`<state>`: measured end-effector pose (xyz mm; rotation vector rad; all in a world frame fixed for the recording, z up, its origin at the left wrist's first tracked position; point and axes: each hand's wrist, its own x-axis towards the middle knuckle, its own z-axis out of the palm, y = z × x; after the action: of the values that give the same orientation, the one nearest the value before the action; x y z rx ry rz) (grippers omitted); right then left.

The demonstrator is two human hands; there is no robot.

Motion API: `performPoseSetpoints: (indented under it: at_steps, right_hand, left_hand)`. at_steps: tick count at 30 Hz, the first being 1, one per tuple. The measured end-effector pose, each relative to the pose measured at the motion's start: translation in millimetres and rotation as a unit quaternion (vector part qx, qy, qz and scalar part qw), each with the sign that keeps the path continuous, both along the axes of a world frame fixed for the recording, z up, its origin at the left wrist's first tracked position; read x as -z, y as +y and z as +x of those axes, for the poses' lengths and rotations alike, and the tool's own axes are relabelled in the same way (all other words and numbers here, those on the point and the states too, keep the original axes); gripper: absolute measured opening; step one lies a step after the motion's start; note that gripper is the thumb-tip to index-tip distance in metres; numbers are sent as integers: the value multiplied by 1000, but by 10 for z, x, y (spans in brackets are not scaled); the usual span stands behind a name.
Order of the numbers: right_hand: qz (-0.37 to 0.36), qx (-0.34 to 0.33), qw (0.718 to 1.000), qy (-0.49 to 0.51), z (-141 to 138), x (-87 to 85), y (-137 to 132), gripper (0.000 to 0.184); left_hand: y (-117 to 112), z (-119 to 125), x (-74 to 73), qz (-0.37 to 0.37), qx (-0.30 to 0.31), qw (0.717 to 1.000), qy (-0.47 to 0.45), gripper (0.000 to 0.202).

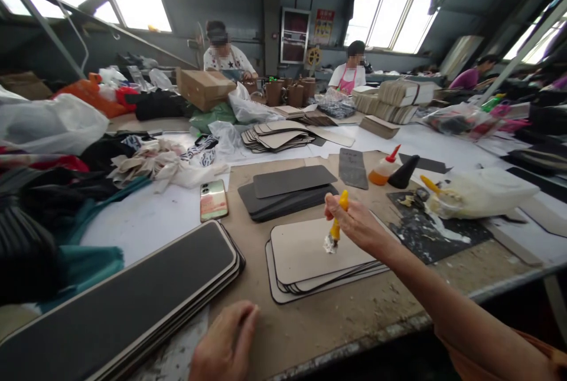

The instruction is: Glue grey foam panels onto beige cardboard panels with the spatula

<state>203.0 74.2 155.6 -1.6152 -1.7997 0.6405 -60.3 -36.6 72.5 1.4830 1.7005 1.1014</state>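
My right hand (354,221) is closed around the yellow handle of a glue brush (335,230). The brush's tip, smeared with white paste, touches the top beige panel (301,251) of a stack of rounded, dark-edged panels. Low in the view, my left hand (225,339) rests near the table's front, its fingers loosely curled together and nothing visible in them. It lies between that stack and a pile of long dark panels (168,292) with pale edges. Behind the beige stack lie several dark grey panels (295,181), loosely piled.
A phone (213,199) lies left of the grey panels. To the right are a red-tipped glue bottle (384,167), a black cone-shaped object (404,172), a paste-smeared black board (460,251) and a white plastic bag (491,192). Cloth heaps fill the left. Several people work behind.
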Motion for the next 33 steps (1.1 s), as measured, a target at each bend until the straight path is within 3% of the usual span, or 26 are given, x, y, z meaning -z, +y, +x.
performPoseSetpoints:
  at_steps: [3,5,7,14,18,24,29,33]
  right_hand:
    - [-34,46,997,61,242,114,-108,62]
    - [-51,78,989,116,390,172,-198,64]
    - [-57,114,980,154,541,213,-297,64]
    - [-35,244,932,264,1093,357,-595,60]
    - [-33,271,897,346,1209,357,-649,55]
    - [-72,193,895,397,897,355,-455,46]
    - [-100,112,902,404,325,487,-194,45]
    - [-112,61,919,372,34,542,-67,42]
  left_hand:
    - [232,438,174,30,87,995,36,31]
    - [348,584,294,15,109,992,66,52]
    - [414,647,389,2,126,988,94,60]
    - [479,561,642,53,149,977,144,47]
    - [420,503,733,100,172,964,179,42]
    - [275,663,561,210,141,940,230,23]
    - [358,745,461,296,188,890,291,22]
    - [430,747,455,325,175,878,306,19]
